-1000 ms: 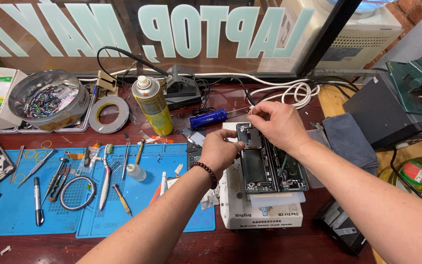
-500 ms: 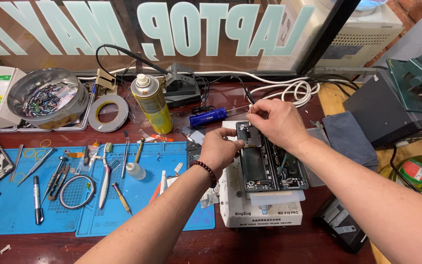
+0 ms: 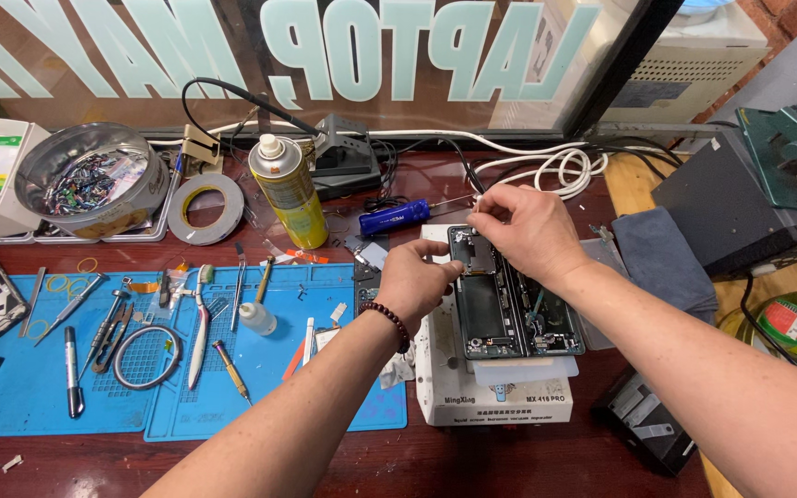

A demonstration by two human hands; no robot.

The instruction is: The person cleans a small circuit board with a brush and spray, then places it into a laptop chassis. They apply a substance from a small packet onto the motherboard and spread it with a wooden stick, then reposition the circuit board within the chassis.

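Centrally, an opened phone [image 3: 509, 309] lies face-down on a white heating block [image 3: 491, 387] on the dark desk [image 3: 509, 470]. Crowded borders: blue mat [image 3: 177, 387] with tools to the left, yellow spray can [image 3: 290, 192] and blue screwdriver [image 3: 394, 219] behind, grey cloth [image 3: 661, 263] to the right. Both forearms reach in from below. Left hand [image 3: 414, 286]: curled, fingertips steadying the phone's left edge. Right hand [image 3: 520, 231]: fingers pressed together at its top corner; any pinched item too small to tell.
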